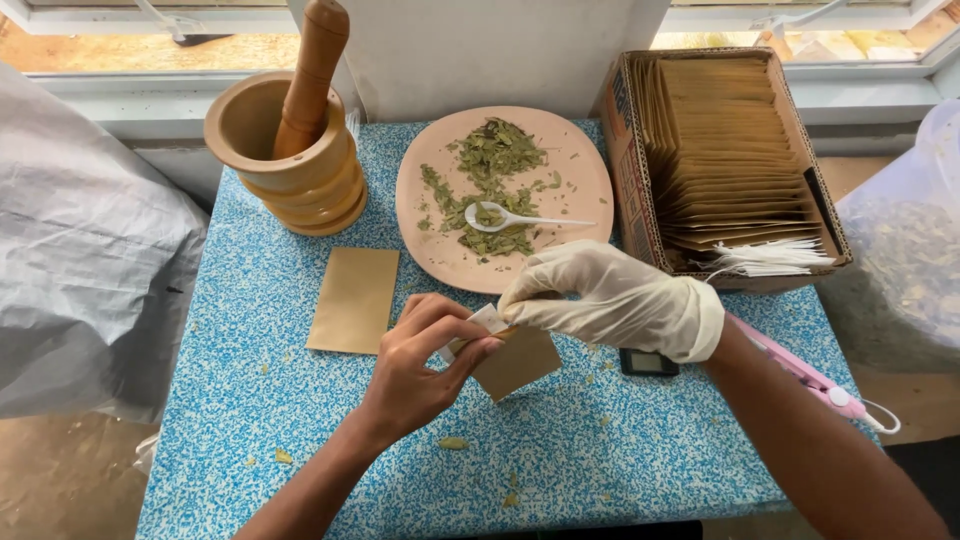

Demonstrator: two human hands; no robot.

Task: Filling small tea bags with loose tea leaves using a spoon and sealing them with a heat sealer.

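Note:
My bare left hand [420, 365] and my gloved right hand [600, 295] both pinch the top of a small brown paper pouch [520, 365] over the blue speckled table [300, 440]. A white tag sits between my fingers at the pouch's top edge. Just beyond lies a pink plate [580, 165] with dried green leaves [490, 165] and a white plastic spoon [515, 218] resting on them.
A wooden mortar [290, 160] with its pestle [312, 75] stands at the back left. A flat brown pouch [353, 298] lies left of my hands. A cardboard box [625, 150] of several brown pouches sits at the right, with a pink sealer tool [800, 375] and small black scale [648, 362] nearby.

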